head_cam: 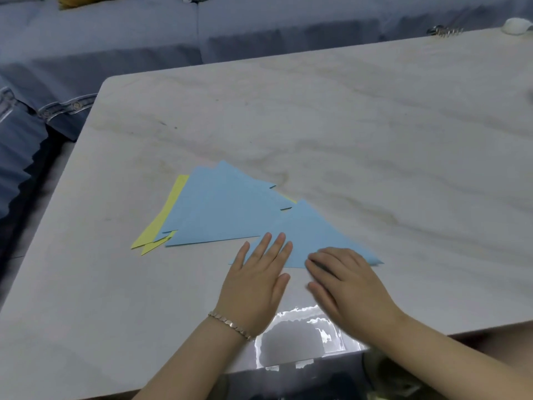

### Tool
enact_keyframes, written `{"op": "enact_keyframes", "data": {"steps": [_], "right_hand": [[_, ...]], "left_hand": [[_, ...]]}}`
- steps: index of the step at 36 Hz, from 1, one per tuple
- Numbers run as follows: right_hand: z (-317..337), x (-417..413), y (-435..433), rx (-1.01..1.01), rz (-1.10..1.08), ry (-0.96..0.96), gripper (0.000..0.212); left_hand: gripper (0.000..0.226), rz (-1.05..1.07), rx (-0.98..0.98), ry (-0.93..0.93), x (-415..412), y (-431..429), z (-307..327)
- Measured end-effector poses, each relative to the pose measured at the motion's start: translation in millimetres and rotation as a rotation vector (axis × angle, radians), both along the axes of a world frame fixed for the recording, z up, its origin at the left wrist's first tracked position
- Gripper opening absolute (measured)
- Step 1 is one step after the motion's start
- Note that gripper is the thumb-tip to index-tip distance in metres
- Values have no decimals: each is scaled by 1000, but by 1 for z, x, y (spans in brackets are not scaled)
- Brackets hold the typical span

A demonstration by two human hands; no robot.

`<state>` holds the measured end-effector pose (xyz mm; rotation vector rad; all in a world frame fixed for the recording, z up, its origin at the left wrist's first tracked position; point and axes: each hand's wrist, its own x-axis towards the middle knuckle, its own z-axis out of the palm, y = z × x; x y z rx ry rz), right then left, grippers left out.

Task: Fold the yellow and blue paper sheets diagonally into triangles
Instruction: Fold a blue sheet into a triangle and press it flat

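Observation:
A blue paper triangle (310,232) lies on the pale marble table (346,125) just in front of me. My left hand (256,281) rests flat on its lower left part, fingers spread. My right hand (343,280) presses with curled fingers along its near edge, right of the left hand. Behind and to the left lies a stack of folded blue triangles (219,209). Yellow folded sheets (161,223) stick out from under that stack on the left.
A blue-grey sofa (259,30) runs along the far side of the table. Denim clothing (34,116) lies at the left. A metal hair clip (444,31) and a white object (517,26) sit at the far right corner.

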<state>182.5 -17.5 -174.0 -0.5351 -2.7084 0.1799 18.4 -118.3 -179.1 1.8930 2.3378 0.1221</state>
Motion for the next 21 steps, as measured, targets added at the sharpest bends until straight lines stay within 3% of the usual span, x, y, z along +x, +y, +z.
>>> {"op": "enact_keyframes", "data": {"steps": [10, 13, 16, 18, 21], "right_hand": [[0, 62, 23, 20, -159, 82, 30], [0, 81, 28, 26, -205, 78, 32], [0, 87, 33, 5, -234, 84, 32], [1, 84, 35, -21, -254, 95, 33], [5, 74, 38, -80, -328, 102, 37]], "left_hand": [[47, 14, -11, -51, 2, 0, 7], [57, 44, 17, -177, 4, 0, 11], [58, 247, 163, -374, 4, 4, 15], [52, 441, 225, -408, 3, 11, 22], [60, 599, 87, -407, -3, 22, 37]]}}
